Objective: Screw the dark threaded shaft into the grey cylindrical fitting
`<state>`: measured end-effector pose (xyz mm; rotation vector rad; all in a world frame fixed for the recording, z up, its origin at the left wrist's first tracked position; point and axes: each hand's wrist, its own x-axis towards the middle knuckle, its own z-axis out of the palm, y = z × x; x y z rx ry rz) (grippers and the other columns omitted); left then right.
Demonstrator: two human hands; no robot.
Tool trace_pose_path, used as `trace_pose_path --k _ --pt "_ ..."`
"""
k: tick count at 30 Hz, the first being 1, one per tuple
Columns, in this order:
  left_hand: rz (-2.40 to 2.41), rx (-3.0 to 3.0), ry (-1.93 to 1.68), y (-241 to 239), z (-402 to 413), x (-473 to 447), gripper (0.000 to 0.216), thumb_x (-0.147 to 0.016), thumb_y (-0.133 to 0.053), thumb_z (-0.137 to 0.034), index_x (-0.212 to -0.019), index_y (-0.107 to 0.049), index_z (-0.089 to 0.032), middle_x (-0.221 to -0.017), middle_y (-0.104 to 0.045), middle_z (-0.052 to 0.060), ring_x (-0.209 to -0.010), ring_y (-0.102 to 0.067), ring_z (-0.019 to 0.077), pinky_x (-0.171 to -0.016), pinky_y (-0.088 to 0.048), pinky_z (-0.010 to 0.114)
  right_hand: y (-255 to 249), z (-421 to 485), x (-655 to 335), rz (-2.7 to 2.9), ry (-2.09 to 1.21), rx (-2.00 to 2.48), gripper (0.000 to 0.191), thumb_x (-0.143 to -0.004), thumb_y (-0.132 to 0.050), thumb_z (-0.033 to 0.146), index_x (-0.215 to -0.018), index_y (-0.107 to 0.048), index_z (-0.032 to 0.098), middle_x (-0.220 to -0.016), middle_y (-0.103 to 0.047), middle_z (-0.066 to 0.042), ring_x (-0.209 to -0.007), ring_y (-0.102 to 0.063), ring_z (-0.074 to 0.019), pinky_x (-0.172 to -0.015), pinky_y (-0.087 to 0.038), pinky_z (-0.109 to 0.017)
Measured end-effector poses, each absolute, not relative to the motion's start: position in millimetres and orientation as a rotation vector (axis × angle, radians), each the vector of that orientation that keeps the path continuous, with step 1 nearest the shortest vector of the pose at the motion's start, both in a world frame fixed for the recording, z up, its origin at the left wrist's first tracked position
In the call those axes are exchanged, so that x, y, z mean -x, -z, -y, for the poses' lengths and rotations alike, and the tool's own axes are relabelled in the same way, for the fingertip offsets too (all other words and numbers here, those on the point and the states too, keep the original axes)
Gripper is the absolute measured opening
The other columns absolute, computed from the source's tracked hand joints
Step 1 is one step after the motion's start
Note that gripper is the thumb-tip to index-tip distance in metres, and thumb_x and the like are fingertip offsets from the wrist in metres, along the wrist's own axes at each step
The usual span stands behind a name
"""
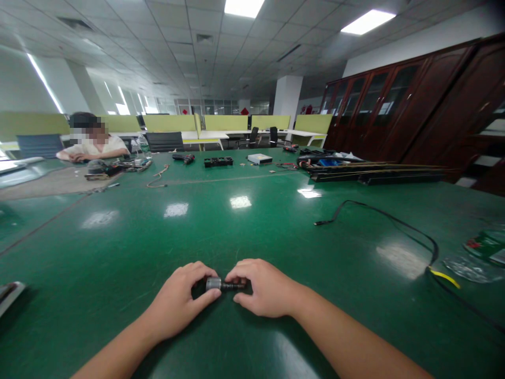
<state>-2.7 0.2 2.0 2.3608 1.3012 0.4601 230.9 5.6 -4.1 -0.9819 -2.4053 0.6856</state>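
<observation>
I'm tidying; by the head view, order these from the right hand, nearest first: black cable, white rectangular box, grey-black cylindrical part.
1. Grey-black cylindrical part, immediately left.
2. Black cable, ahead, right.
3. White rectangular box, far ahead.

The head camera looks forward and down — close over the green table (158,245). Its view reaches the ceiling (171,31).

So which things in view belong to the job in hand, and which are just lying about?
In hand:
- small metal part, between the left hand's fingers
- right hand, around its dark end

Lying about, judging by distance from the hands:
- black cable
- plastic bottle
- flat box
</observation>
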Motion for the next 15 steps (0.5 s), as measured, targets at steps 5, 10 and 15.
trace_pose_path --k 5,10,15 --pt "-1.303 -2.361 -0.474 -1.5 -0.4 3.2 0.021 -0.091 -0.061 -0.039 -0.104 -0.068 -0.025 -0.099 -0.068 0.001 -0.094 -0.062 0.0220 -0.086 -0.045 0.034 3.1 -6.0 -230.7 2.402 -0.691 0.983 0.029 -0.075 -0.070 0.018 -0.103 -0.070 0.020 -0.087 -0.066 -0.002 -0.079 -0.058 -0.0160 -0.074 -0.045 -0.026" --pt "-1.300 -2.365 -0.475 -1.1 -1.5 3.1 0.021 -0.091 -0.060 -0.040 -0.104 -0.067 -0.025 -0.098 -0.068 0.002 -0.093 -0.062 0.0222 -0.085 -0.045 0.034 1.7 -5.7 -229.6 2.406 -0.690 0.994 0.028 -0.074 -0.070 0.018 -0.103 -0.070 0.019 -0.087 -0.066 -0.003 -0.079 -0.058 -0.0161 -0.073 -0.045 -0.026" --pt "-1.294 -2.366 -0.468 -0.4 -0.6 4.7 0.021 -0.091 -0.060 -0.040 -0.103 -0.067 -0.025 -0.098 -0.068 0.002 -0.093 -0.061 0.0223 -0.084 -0.045 0.034 2.2 -5.9 -230.3 2.409 -0.677 0.983 0.028 -0.075 -0.070 0.018 -0.103 -0.070 0.020 -0.087 -0.066 -0.002 -0.079 -0.058 -0.0159 -0.074 -0.044 -0.026"
